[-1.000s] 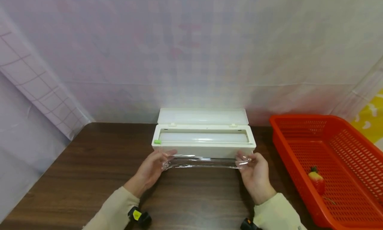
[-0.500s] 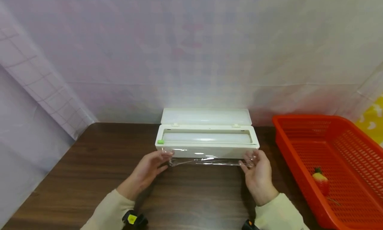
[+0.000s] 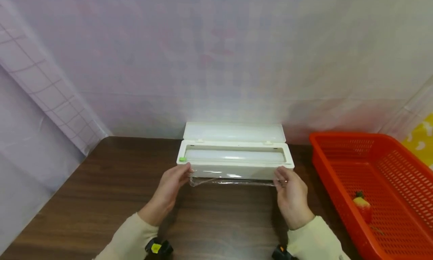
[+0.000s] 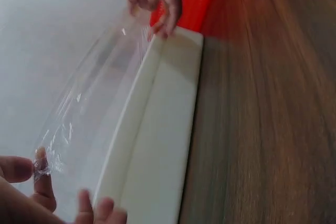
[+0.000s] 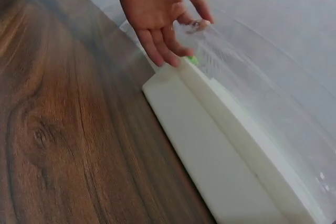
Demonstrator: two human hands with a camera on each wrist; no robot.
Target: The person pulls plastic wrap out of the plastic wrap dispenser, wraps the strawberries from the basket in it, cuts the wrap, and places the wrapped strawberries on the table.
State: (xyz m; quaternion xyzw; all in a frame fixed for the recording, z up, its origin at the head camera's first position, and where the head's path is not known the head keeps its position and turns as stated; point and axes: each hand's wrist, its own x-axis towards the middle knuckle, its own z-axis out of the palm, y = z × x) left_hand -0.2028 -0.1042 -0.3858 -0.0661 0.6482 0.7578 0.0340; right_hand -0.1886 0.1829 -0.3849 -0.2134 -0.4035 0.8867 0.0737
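Note:
A sheet of clear cling film point(image 3: 230, 182) stretches between my two hands, in front of a white film dispenser box point(image 3: 236, 172). My left hand point(image 3: 167, 188) pinches the film's left corner between thumb and forefinger; in the left wrist view the film point(image 4: 79, 98) bunches at those fingertips. The other corner is held by my right hand point(image 3: 292, 196) near the box's right front. Behind the film, the dispenser's lid point(image 3: 233, 132) stands raised, and a white roll point(image 3: 233, 155) lies inside. A small green slider point(image 3: 182, 159) sits at the box's left front edge.
A red plastic basket point(image 3: 333, 185) stands at the right, with a strawberry-like red and yellow fruit point(image 3: 362, 207) in it. The brown wooden table point(image 3: 101, 200) extends to the left and front. A pale curtain point(image 3: 230, 64) hangs close behind the dispenser.
Both hands have moved slightly toward the dispenser, and the film now lies nearer its front face. The left fingers, spread half a second ago, are closer together. The box has stayed in place.

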